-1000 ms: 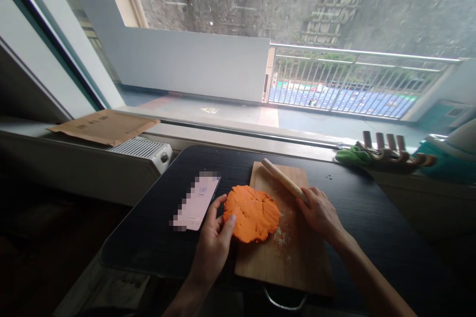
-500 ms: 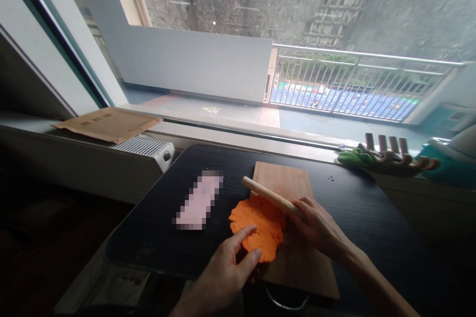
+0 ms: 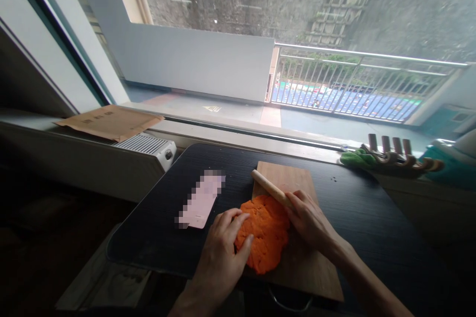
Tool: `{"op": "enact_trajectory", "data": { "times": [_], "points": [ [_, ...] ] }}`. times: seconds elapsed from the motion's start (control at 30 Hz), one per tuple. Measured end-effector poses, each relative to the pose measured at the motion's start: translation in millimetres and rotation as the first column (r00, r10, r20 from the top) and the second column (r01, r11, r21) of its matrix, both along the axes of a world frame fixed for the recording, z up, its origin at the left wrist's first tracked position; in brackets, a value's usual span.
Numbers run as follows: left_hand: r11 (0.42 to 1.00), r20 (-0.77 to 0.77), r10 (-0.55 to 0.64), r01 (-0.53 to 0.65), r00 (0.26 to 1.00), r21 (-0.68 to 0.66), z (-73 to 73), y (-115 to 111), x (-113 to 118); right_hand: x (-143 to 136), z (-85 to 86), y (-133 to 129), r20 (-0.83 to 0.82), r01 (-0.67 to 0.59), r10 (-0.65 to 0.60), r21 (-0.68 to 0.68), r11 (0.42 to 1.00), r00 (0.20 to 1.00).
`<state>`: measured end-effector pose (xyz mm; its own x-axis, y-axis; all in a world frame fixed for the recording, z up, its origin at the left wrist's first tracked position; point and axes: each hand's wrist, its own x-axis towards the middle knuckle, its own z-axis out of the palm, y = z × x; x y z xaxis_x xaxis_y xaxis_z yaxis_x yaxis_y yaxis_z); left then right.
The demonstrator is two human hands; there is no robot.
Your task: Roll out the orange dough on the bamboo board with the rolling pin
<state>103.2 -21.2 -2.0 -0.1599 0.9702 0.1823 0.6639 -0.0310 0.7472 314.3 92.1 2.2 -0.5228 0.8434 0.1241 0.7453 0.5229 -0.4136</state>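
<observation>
A flattened slab of orange dough lies on a wooden board set on a black table. My left hand rests on the dough's left edge, thumb and fingers pressed onto it. A wooden rolling pin lies slanted across the dough's far edge, and my right hand grips its near end. The pin's far end points up and left over the board.
A phone lies on the table left of the board. A white radiator and a cardboard envelope sit at the left by the window sill. A wooden rack and a green cloth are at the far right.
My left hand came off the dough, then settled back on its left edge. The dough slid nearer on the board and turned. My right hand swung the pin over the dough's far edge.
</observation>
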Motion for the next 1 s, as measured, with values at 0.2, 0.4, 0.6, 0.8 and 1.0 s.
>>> {"op": "enact_trajectory", "data": {
  "times": [0.2,0.4,0.6,0.8,1.0],
  "points": [
    [0.995,-0.231,-0.032,0.009,0.972,-0.1,-15.1,1.9,16.2,4.7,5.7,-10.0,-0.054,-0.076,0.079,0.054,0.996,0.995],
    [1.0,-0.329,-0.025,0.026,0.944,0.0,-12.8,2.8,26.1,0.0,23.1,-14.5,-0.086,-0.087,0.1,0.147,0.985,0.991],
    [0.994,-0.308,0.09,-0.068,0.947,0.081,-27.9,1.5,15.5,5.2,1.7,-22.0,-0.045,-0.128,0.128,-0.012,0.992,0.991],
    [0.994,0.019,0.026,-0.028,0.999,0.11,-13.0,23.6,24.9,5.6,6.0,-12.1,-0.084,-0.125,0.121,-0.05,0.991,0.989],
    [0.969,0.207,0.114,-0.155,0.972,0.191,-11.6,31.6,26.2,1.3,27.9,-6.2,-0.14,-0.099,0.107,0.061,0.993,0.984]
  ]
}}
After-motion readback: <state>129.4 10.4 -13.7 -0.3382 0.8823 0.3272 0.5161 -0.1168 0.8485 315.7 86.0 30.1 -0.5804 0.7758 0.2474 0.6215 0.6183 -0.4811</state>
